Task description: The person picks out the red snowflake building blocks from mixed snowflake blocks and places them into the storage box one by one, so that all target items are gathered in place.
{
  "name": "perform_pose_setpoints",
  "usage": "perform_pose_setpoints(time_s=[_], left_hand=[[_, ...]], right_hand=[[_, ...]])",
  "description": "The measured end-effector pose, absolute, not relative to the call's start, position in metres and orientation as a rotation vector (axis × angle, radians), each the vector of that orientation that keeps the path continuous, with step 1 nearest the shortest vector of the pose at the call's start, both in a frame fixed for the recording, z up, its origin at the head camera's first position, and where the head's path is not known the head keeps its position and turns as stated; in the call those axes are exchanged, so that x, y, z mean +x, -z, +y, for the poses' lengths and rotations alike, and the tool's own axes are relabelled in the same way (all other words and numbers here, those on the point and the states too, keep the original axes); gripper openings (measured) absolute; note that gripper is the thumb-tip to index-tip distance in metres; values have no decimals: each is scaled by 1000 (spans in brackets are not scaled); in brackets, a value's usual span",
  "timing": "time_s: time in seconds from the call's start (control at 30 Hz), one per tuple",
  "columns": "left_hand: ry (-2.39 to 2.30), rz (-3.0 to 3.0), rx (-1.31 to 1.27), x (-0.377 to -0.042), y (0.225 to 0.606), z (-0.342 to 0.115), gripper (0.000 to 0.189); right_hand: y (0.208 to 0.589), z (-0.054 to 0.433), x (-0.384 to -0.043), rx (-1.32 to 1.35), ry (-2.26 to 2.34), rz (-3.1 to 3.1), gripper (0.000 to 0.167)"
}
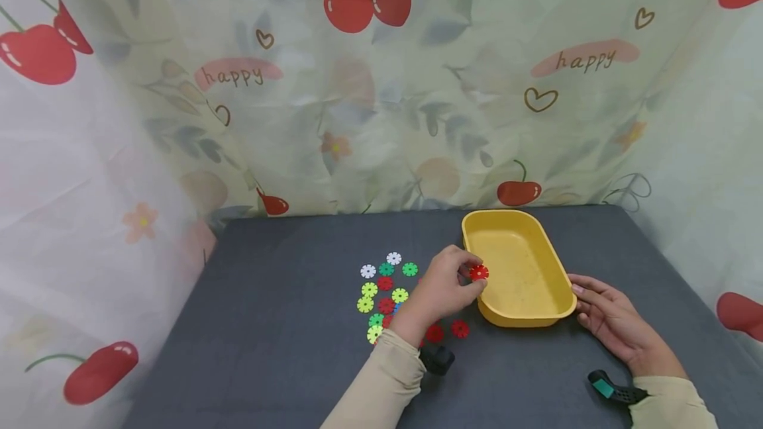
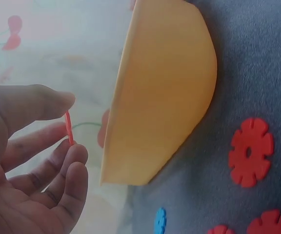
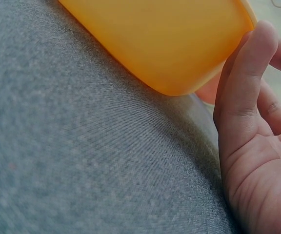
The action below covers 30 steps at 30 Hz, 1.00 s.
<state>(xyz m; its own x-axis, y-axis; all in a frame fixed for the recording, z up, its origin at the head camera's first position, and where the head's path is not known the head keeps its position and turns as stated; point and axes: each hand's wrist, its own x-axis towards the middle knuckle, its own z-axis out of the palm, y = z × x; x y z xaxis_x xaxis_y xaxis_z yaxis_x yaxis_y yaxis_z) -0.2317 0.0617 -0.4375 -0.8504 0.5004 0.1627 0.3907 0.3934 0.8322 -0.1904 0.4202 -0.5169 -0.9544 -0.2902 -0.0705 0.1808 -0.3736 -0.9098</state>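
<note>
In the head view my left hand (image 1: pixel 444 286) holds a red notched plastic disc (image 1: pixel 479 273) over the left rim of a yellow tray (image 1: pixel 551 253). The left wrist view shows this thin disc (image 2: pixel 69 127) edge-on, pinched between thumb and fingertips. My right hand (image 1: pixel 616 323) grips the tray's near right edge, thumb at the rim and fingers against the outside wall. From the right wrist, the thumb (image 3: pixel 262 46) lies right at the rim of the tray (image 3: pixel 179 53), with a fingertip partly hidden behind it. Bare yellow floor shows inside the tray.
Several notched discs lie left of the tray, among them a white one (image 1: pixel 394 258), a green one (image 1: pixel 410 269), a yellow one (image 1: pixel 365 304) and a red one (image 1: pixel 460 329). My left forearm hides some. A dark cloth (image 1: pixel 268 323) covers the table; a printed curtain (image 1: pixel 381 118) hangs behind.
</note>
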Motion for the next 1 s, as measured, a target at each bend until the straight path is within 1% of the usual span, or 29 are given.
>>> perform_pose_setpoints(time_s=[0.53,0.73,1.0], left_hand=[[-1411,2527,898,-225,442,77,36],[-1424,2521,882,-227,445,71,34],[-1428,2566,862,-231,450,51,31]], right_hand=[[517,421,-191,-164,2383,1544,38],[517,421,-191,-173,2387,1540,38],[516,420,-191,-149,2389,1539,38]])
